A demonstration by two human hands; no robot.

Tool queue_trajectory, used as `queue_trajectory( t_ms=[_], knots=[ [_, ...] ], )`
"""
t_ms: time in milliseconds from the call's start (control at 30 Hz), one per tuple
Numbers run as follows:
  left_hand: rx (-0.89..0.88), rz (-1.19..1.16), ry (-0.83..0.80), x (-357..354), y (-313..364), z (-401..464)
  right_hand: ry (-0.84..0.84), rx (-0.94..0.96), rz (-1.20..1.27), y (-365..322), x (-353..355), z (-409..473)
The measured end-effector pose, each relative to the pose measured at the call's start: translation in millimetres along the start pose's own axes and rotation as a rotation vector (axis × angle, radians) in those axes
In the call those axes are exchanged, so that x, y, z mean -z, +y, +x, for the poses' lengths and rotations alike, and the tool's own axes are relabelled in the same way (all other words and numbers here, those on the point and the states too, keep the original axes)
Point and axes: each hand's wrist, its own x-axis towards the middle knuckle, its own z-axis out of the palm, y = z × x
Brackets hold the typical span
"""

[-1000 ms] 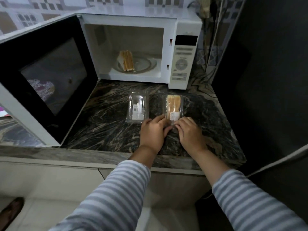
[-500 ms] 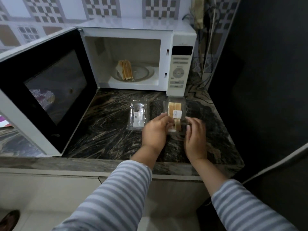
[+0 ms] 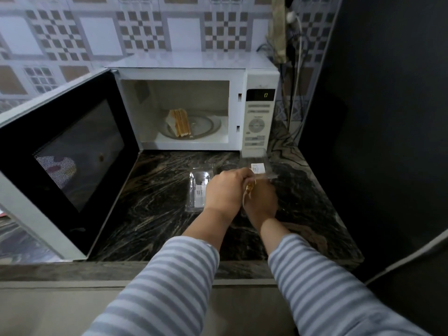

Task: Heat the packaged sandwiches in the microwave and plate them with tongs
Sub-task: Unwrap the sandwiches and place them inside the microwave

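The white microwave (image 3: 260,78) stands open at the back of the counter, with one unwrapped sandwich (image 3: 180,126) on its glass turntable (image 3: 209,124). In front of it, my left hand (image 3: 225,190) and my right hand (image 3: 263,202) are both closed on a clear sandwich pack whose lid (image 3: 260,167), with a white label, is swung up and away. A sliver of the packed sandwich (image 3: 249,187) shows between my hands; the rest is hidden. An empty clear pack (image 3: 197,190) lies just left of my left hand.
The microwave door (image 3: 72,146) hangs open to the left over the dark marbled counter (image 3: 150,202). A dark wall or appliance side (image 3: 375,141) borders the counter on the right. Cables (image 3: 294,69) hang behind the microwave. No tongs or plate are in view.
The pack's lid has been swung open and up. My hands have come closer together around the pack, hiding most of the sandwich. The view has tilted upward.
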Motion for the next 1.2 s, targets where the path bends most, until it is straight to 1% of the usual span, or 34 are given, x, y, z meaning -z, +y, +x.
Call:
queue_trajectory(
  t_ms=[167,267,433,600,667,800,933,1200],
  knots=[
    [0.002,0.009,-0.041,3.5,-2.0,0.3,0.062,-0.075,-0.032,-5.8,-4.3,-3.3],
    [-0.012,-0.017,-0.024,5.9,-2.9,3.2,0.079,-0.086,-0.024,-7.3,-1.8,-7.5],
    [-0.016,-0.001,-0.037,13.1,3.0,16.9,0.079,-0.095,-0.035,-10.2,21.0,-19.9],
    [-0.038,-0.046,-0.041,12.0,3.4,13.4,0.109,-0.037,-0.07,17.5,42.1,-49.8],
    [-0.044,-0.029,-0.044,10.7,2.5,6.7,0.147,-0.059,-0.1,33.3,51.4,-62.3],
    [-0.07,-0.014,-0.036,0.7,-1.3,-9.5,0.23,-0.12,-0.059,58.8,67.9,-76.8],
    [-0.067,0.025,-0.073,-14.5,-3.8,-25.3,0.27,-0.157,-0.029,71.2,78.6,-78.4],
    [-0.075,0.065,-0.14,-49.0,-17.5,-43.2,0.266,-0.103,0.01,69.8,85.5,-67.8]
  ],
)
